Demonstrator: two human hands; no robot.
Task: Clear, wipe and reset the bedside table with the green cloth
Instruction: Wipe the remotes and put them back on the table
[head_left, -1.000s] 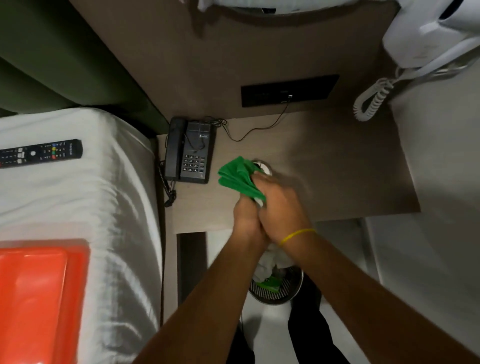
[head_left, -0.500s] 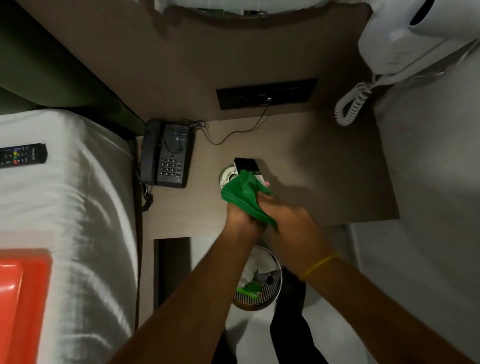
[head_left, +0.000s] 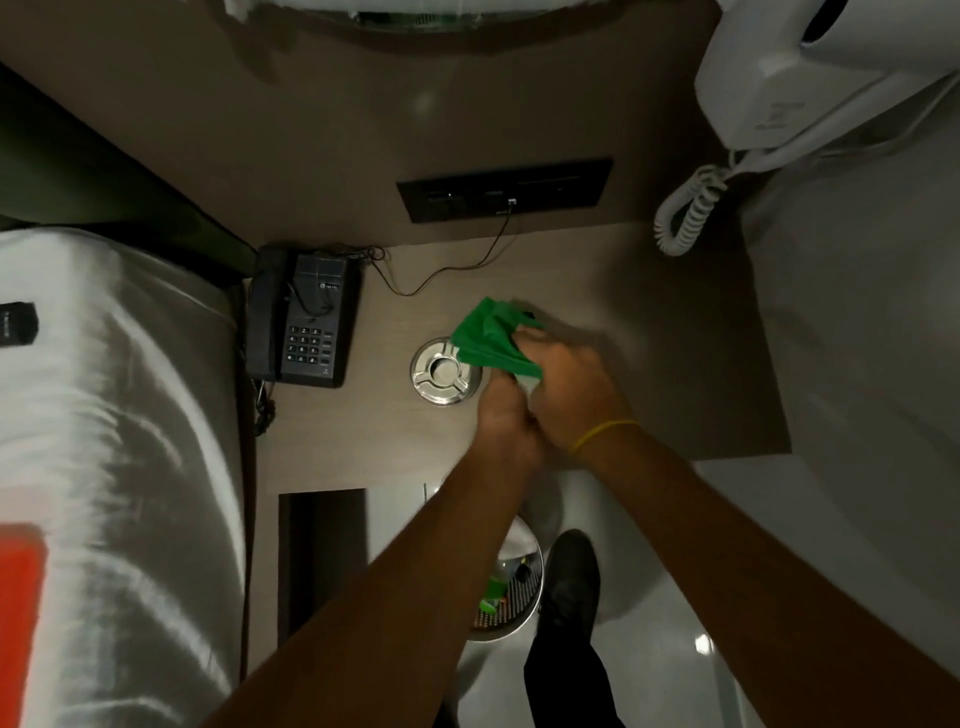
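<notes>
Both hands mid-frame over the table (head_left: 649, 374). Right hand (head_left: 576, 395) and left hand (head_left: 506, 426) pressed together, fingers curled shut on the cloth (head_left: 491, 338); a small item seems wrapped inside, can't tell what. Cloth bunched, fanning up-left from the fingertips, overlapping the ashtray (head_left: 441, 376) rim. Ashtray just left of the left hand, nearer to it. Phone (head_left: 304, 319) further left, apart.

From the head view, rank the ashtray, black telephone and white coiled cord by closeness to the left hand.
1. Ashtray, just left of the left hand.
2. Black telephone, farther left by the bed.
3. White coiled cord, far upper right.
</notes>
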